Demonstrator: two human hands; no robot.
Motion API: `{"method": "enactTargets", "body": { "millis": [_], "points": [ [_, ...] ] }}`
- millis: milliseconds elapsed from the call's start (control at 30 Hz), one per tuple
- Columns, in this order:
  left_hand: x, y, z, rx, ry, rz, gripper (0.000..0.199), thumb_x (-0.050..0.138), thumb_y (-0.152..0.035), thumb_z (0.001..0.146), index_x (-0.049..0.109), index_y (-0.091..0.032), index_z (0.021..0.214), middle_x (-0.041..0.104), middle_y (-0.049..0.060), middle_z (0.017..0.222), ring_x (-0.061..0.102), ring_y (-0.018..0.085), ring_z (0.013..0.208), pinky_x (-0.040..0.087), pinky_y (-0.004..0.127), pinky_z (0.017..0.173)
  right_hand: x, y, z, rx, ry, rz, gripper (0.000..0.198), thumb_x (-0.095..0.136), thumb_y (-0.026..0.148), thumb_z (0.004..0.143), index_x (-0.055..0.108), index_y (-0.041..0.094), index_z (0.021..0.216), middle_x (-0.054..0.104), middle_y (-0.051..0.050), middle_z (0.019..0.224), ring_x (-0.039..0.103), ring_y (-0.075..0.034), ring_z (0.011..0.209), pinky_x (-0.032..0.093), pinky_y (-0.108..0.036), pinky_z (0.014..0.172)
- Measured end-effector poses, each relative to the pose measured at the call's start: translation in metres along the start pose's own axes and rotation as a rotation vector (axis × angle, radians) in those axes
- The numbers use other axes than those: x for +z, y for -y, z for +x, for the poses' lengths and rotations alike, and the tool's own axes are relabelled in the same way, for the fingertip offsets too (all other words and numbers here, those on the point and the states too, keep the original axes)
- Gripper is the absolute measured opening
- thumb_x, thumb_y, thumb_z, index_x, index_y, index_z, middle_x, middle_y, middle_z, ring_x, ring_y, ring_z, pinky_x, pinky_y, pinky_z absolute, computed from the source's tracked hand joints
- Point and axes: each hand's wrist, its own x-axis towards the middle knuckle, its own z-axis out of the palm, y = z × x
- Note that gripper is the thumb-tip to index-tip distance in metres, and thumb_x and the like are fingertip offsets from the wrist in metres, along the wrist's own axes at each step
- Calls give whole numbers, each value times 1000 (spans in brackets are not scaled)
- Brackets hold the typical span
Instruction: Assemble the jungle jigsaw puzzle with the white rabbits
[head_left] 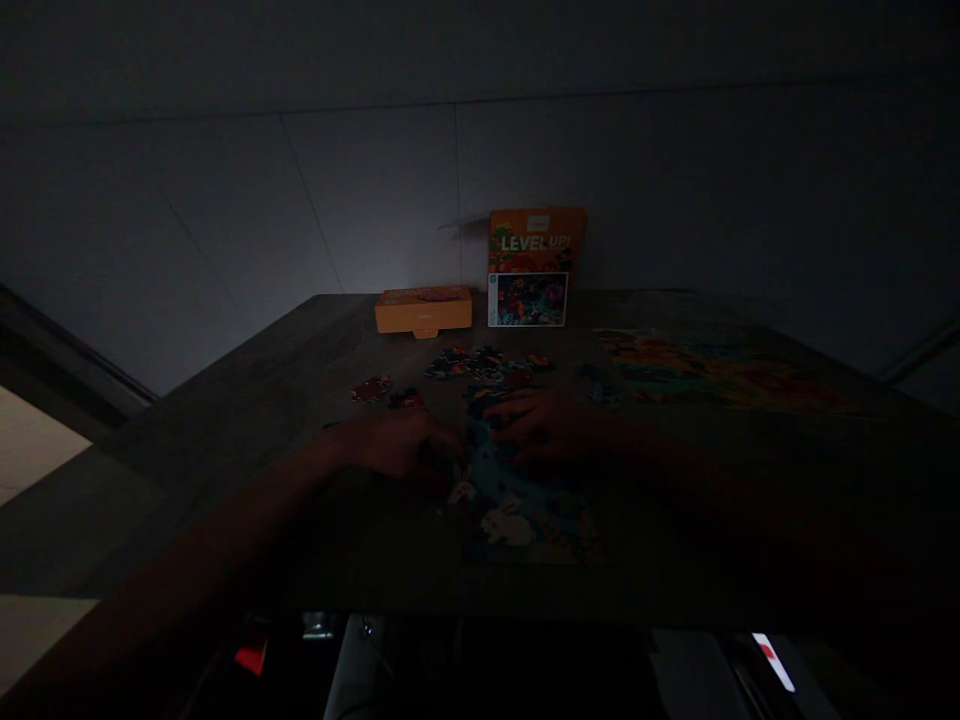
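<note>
The scene is dim. A partly joined jigsaw puzzle with white rabbits on a blue-green ground lies on the table in front of me. At its left edge, my left hand has its fingers curled in, gripping a puzzle piece with a rabbit on it; the fingertips are partly in shadow. Across the upper right of the joined part rests my right hand, fingers stretched out and apart, holding nothing. Loose puzzle pieces are heaped just beyond both hands.
More loose pieces lie at the left and a dark blue cluster at the right. Farther right is a large colourful puzzle. An orange box and an upright orange box with a picture card stand at the back.
</note>
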Motion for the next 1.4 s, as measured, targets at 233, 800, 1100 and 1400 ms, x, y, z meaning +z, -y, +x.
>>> {"method": "enactTargets", "body": {
  "millis": [233,800,1100,1400],
  "points": [
    [-1,-3,0,21,-5,-14,33,76,-25,77,67,-22,109,71,-1,91,63,11,71,44,20,64,0,0,0,-4,1,7,34,69,39,84,72,23,115,55,-12,140,52,-26,129,40,-45,107],
    [0,-5,1,-11,4,5,28,74,-26,79,68,-23,106,71,-2,92,64,12,74,44,20,64,1,-3,-1,-11,8,-7,36,69,42,85,72,22,115,55,-12,141,52,-26,129,41,-45,106],
    [1,-5,3,45,-1,-68,21,72,-24,82,68,-23,103,72,-2,91,65,11,76,44,18,64,-1,0,1,-5,14,-25,33,70,40,84,73,23,113,56,-11,140,52,-26,129,38,-45,108],
    [3,-3,4,93,-33,-52,15,65,-21,87,69,-21,102,73,0,93,66,13,80,46,20,72,0,-1,0,-11,-4,-4,34,72,39,82,72,25,114,56,-10,140,51,-26,129,39,-44,108]
  ]
}}
